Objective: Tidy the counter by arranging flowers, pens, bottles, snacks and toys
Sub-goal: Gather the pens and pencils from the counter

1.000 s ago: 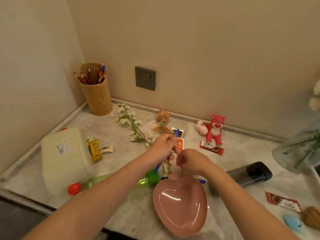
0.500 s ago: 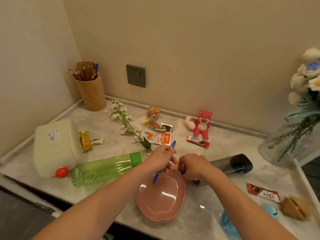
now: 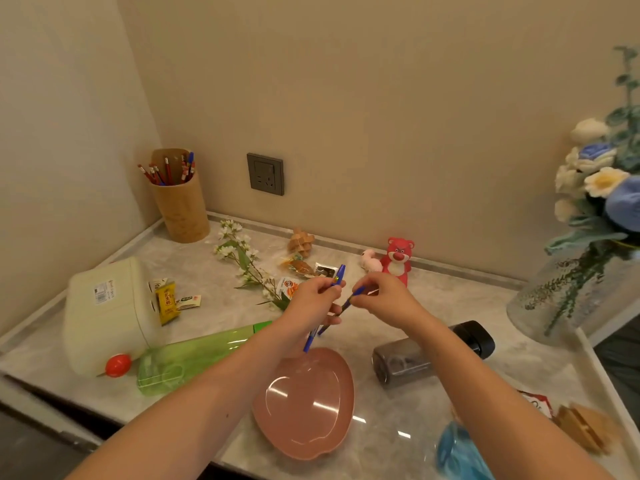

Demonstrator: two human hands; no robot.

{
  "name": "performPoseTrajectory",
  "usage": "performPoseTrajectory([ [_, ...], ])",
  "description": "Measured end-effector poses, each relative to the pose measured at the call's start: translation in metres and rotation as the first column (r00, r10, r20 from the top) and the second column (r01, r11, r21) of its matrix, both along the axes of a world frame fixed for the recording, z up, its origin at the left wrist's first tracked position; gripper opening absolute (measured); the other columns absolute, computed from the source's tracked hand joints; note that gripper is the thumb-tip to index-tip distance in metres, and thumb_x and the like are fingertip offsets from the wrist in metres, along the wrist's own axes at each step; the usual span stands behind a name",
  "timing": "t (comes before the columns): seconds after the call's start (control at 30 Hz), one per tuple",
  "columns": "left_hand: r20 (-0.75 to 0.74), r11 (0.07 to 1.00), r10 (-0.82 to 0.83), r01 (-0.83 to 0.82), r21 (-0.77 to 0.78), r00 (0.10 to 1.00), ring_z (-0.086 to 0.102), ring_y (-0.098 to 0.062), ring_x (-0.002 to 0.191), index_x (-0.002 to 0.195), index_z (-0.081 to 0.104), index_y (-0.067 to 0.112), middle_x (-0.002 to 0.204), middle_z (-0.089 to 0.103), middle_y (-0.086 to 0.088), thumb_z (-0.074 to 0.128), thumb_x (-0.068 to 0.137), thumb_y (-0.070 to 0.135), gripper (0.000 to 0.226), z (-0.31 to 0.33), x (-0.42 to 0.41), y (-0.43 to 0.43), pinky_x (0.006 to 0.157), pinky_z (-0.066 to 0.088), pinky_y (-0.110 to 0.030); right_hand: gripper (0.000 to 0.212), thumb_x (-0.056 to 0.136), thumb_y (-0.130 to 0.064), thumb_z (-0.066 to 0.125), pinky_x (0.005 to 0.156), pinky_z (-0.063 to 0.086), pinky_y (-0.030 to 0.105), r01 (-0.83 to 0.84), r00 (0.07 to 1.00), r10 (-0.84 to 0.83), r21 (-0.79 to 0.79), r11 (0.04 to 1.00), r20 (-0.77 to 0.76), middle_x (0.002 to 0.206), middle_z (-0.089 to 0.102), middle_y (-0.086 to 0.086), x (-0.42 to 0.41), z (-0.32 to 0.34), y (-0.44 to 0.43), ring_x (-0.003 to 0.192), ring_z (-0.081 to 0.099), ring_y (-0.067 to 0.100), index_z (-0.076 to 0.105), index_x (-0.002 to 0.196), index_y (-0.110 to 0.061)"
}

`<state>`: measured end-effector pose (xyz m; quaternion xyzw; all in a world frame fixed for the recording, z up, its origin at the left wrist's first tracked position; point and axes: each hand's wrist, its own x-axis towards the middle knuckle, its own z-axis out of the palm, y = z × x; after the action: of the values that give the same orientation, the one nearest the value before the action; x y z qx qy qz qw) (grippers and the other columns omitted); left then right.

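My left hand [image 3: 313, 301] grips a blue pen [image 3: 339, 276] that slants from upper right to lower left above the counter. Just to its right, my right hand [image 3: 384, 296] pinches a second blue pen [image 3: 351, 296], whose lower end points toward the left hand. Both hands hover above the far rim of a pink heart-shaped dish [image 3: 304, 403]. A bamboo pen holder [image 3: 180, 209] with several red pencils and a blue pen stands in the back left corner. A loose sprig of white flowers [image 3: 242, 258] lies behind my hands.
A cream container [image 3: 107, 313] and a green bottle [image 3: 194, 355] lie at the left, a dark bottle [image 3: 433, 351] at the right. Snack packets [image 3: 168, 301], a wooden puzzle [image 3: 302, 241] and a red bear toy [image 3: 398, 258] sit farther back. A glass vase of flowers [image 3: 585, 271] stands far right.
My right hand picked up the second blue pen from beside the dish and rose with it. My left hand lifted its pen too, and the view shifted left and back.
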<state>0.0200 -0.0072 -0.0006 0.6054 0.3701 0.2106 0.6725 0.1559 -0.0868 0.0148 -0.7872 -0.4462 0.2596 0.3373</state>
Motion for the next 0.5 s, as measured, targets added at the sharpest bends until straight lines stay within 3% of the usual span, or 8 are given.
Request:
performPoseTrajectory([
  [0.13,0.015,0.999,0.012,-0.013,0.051,1.000,0.056,-0.012,0.075,0.118,0.063,0.013,0.092,0.058,-0.008,0.046,0.100,0.013,0.025,0.018,0.001,0.014,0.062,0.056,-0.024,0.008,0.086,-0.008,0.068,0.064,0.055,0.028,0.136,0.963,-0.081,0.202,0.970,-0.259,0.091,0.071,0.009,-0.009,0.021,0.013,0.082,0.070,0.018,0.066,0.094,-0.009],
  [0.3,0.093,0.988,0.028,-0.041,0.146,0.995,0.062,-0.014,0.081,0.121,0.064,0.015,0.096,0.066,-0.007,0.045,0.099,0.010,0.029,0.044,-0.007,0.039,0.075,0.056,-0.024,0.011,0.087,-0.012,0.069,0.054,0.054,0.019,0.163,0.937,-0.048,0.312,0.936,-0.347,0.083,0.074,0.000,-0.025,0.045,0.043,0.069,0.071,0.010,0.069,0.090,-0.022],
  [0.4,0.112,0.979,0.070,-0.089,0.184,0.991,0.068,-0.021,0.096,0.121,0.065,0.018,0.103,0.071,-0.005,0.050,0.098,0.013,0.028,0.056,-0.021,0.059,0.082,0.057,-0.027,0.011,0.088,-0.014,0.068,0.055,0.055,0.017,0.155,0.930,-0.020,0.342,0.927,-0.367,0.082,0.074,-0.002,-0.037,0.058,0.069,0.066,0.070,0.005,0.069,0.095,-0.022],
  [0.5,0.136,0.974,0.081,-0.107,0.198,0.987,0.069,-0.016,0.097,0.122,0.064,0.016,0.104,0.072,-0.004,0.051,0.098,0.011,0.028,0.068,-0.039,0.085,0.085,0.057,-0.029,0.012,0.088,-0.011,0.068,0.057,0.057,0.020,0.134,0.919,0.031,0.385,0.913,-0.394,0.081,0.073,-0.001,-0.055,0.070,0.099,0.067,0.071,0.007,0.069,0.095,-0.020],
])
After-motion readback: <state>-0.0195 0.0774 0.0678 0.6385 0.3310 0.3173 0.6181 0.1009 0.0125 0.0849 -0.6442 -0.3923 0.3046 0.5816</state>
